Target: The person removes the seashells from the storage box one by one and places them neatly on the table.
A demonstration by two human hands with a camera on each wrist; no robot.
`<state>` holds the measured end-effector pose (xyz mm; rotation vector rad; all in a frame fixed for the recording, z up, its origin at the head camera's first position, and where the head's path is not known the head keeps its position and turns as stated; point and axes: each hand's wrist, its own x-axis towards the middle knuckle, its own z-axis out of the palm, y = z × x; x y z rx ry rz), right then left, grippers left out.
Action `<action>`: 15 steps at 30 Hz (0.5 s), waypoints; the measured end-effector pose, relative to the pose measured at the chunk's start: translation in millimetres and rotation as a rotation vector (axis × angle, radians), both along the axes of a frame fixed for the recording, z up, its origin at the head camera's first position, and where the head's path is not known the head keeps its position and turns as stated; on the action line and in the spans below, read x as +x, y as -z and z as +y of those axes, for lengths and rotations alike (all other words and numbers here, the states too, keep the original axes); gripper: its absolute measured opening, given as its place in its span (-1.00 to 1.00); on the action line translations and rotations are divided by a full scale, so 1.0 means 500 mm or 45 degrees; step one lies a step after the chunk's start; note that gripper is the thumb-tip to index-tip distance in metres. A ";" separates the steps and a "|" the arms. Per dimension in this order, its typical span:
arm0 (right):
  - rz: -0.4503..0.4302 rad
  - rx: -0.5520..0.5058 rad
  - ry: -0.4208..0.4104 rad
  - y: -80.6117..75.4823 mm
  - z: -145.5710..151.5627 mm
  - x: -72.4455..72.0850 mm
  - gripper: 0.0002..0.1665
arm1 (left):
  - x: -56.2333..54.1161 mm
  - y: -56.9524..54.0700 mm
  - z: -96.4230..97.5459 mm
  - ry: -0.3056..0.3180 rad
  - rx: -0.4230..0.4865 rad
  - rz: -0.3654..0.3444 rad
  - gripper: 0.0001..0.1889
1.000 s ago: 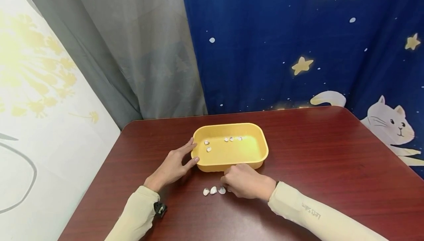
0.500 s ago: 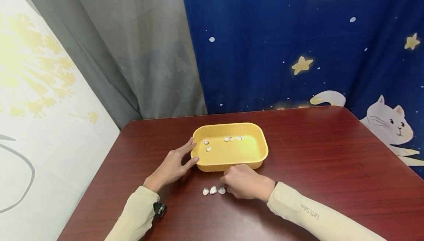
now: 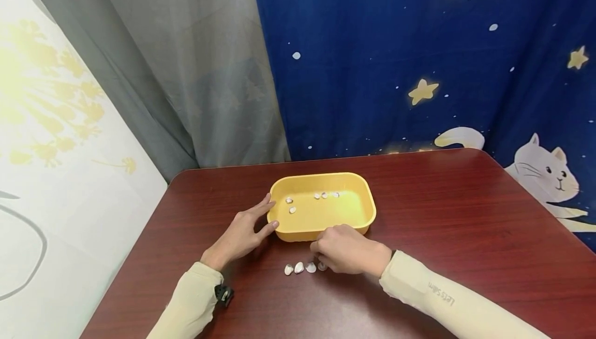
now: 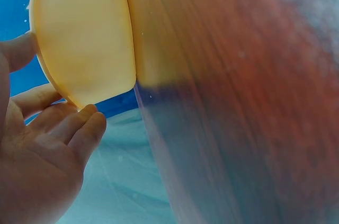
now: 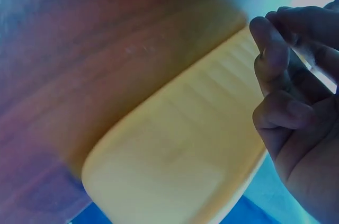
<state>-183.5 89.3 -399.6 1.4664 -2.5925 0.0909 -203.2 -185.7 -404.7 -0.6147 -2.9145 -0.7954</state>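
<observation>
Near the middle of the table is a yellow plastic basin (image 3: 330, 218) with several small white shells (image 3: 324, 195) on its floor. My left hand (image 3: 239, 235) holds the basin's left end, thumb and fingers at the rim; the left wrist view shows the fingertips against its outer wall. In front of the basin, a short row of white shells (image 3: 299, 267) lies on the tabletop. My right hand (image 3: 351, 251) is over the row's right end, fingers curled, close to the rightmost shell (image 3: 322, 266). In the right wrist view no shell shows between its fingertips.
A dark red wooden table (image 3: 442, 215) carries everything. Behind it hang a grey curtain (image 3: 223, 70) and a blue one (image 3: 363, 70) with stars. A white patterned panel (image 3: 56, 173) stands along the left side.
My right hand has risen slightly off the row, uncovering more of the rightmost shell. The left hand and the basin have not moved.
</observation>
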 end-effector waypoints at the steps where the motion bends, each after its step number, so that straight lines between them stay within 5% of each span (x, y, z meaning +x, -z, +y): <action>1: -0.011 -0.002 -0.001 -0.003 0.001 -0.001 -0.74 | 0.000 0.000 0.000 -0.001 0.001 -0.003 -0.31; 15: -0.205 -0.086 -0.102 -0.083 0.020 -0.041 -0.87 | 0.001 -0.005 0.002 -0.005 -0.008 -0.010 -0.32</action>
